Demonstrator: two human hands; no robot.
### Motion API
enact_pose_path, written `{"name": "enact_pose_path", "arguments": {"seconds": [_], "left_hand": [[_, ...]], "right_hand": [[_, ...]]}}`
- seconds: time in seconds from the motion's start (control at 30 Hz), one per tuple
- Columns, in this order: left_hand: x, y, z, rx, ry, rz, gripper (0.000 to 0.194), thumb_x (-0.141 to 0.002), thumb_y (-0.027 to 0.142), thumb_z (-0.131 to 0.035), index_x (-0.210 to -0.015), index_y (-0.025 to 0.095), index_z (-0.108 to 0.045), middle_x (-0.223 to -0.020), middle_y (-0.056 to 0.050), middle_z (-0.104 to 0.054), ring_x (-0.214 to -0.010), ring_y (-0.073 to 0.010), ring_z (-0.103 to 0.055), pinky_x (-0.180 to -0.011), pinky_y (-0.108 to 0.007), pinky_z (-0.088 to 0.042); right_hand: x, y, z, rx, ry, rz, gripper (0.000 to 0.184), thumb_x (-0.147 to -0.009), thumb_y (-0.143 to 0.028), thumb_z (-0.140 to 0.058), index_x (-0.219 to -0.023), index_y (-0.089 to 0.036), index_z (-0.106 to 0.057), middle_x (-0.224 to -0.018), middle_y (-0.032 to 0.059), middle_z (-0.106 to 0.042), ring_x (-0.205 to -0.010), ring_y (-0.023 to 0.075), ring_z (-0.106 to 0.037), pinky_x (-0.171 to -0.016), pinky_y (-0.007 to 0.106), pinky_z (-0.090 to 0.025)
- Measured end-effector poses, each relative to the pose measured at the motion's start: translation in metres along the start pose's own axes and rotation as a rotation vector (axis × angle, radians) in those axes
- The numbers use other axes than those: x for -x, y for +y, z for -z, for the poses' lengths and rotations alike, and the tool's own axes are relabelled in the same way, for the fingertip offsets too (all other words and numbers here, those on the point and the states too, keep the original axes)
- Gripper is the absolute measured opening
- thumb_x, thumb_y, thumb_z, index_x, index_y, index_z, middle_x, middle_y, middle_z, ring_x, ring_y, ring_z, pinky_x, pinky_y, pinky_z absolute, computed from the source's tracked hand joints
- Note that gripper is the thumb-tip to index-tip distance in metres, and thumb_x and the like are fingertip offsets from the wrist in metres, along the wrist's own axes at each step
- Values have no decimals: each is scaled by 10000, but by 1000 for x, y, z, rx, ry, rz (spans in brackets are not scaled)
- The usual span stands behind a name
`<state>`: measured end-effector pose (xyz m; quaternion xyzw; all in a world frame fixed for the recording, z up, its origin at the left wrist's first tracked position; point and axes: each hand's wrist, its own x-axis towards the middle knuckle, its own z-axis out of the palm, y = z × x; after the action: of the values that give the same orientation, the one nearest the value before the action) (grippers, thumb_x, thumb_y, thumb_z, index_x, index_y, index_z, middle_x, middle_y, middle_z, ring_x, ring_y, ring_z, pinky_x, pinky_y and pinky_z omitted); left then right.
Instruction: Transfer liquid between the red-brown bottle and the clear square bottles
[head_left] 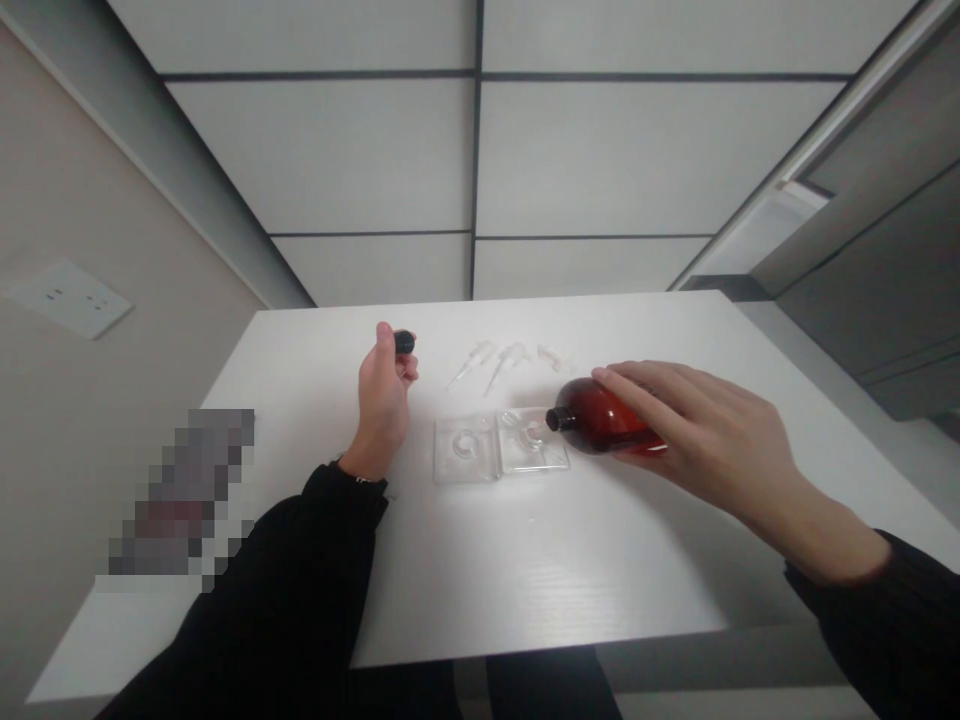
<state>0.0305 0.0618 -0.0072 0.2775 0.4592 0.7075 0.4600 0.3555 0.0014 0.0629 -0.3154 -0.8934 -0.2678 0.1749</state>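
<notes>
Big white table (525, 560) here. Right hand (705, 430) is draped over a red-brown plastic bottle (600, 417) lying sideways, fingers loosely together on top, its neck just by a clear plastic tray (465, 450). Left hand (384, 400) is curled up, pinching a small black cap (404, 342). Clear droppers (480, 365) lie beyond the tray.

surface: long white matte table (525, 580) | lying on it: two square clear plastic trays (495, 445) | two slender clear droppers (487, 365) | small clear plastic piece (551, 355)
</notes>
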Motion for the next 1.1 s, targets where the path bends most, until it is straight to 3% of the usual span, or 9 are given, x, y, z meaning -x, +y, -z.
{"name": "enact_pose_path", "arguments": {"seconds": [0.6,1.1], "left_hand": [[2,4,-4,-15,7,8,486,-990,622,-661,-798,176,-628,-696,21,-538,-555,-74,-446,-529,-196,-383],[2,3,-4,-52,9,5,531,-924,704,-696,-783,200,-607,-697,18,-557,-538,-83,-457,-512,-232,-385]], "right_hand": [[-2,2,4,3,-15,14,512,-942,-223,-753,-1411,-127,-573,-1258,131,-762,-1048,276,-740,-780,341,-558],[-5,4,6,45,-8,29,498,-961,-261,-745,-1408,-140,-561,-1240,127,-771,-1039,262,-742,-779,333,-558]]}}
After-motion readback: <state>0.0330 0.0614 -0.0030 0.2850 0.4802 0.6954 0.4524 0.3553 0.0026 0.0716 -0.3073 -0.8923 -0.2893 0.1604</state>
